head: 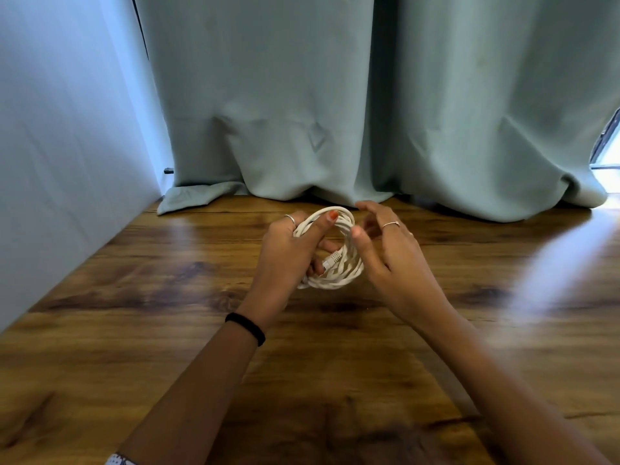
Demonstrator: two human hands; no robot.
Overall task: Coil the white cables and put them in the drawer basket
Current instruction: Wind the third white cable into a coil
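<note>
From over the person's shoulders, looking down at the wooden table (141,330), the white cable (339,273) is already wound into a round bundle of several loops and is held up in the air between the two hands, a little above the tabletop and in front of the pale green curtain (302,112). The left hand (288,250) has it: the thumb lies over the top of the loops with its red nail showing, and the other fingers curl round from behind, so the bundle stands roughly on edge with its open middle facing the person. One plug end (330,258) pokes loose across that opening, slanting from lower left to upper right, close to the left fingertips. The right hand (379,250) is just beside the right rim of the coil, its fingers loosely spread and slightly bent, holding nothing; the thumb tip looks to be touching or almost touching the outer loops, though I cannot tell which. That loose end lies between the two hands and a touch nearer the left, so I would guess the right hand must reach in leftward to tuck it. No drawer basket is anywhere in sight, so putting the cable away is yet to come.
</note>
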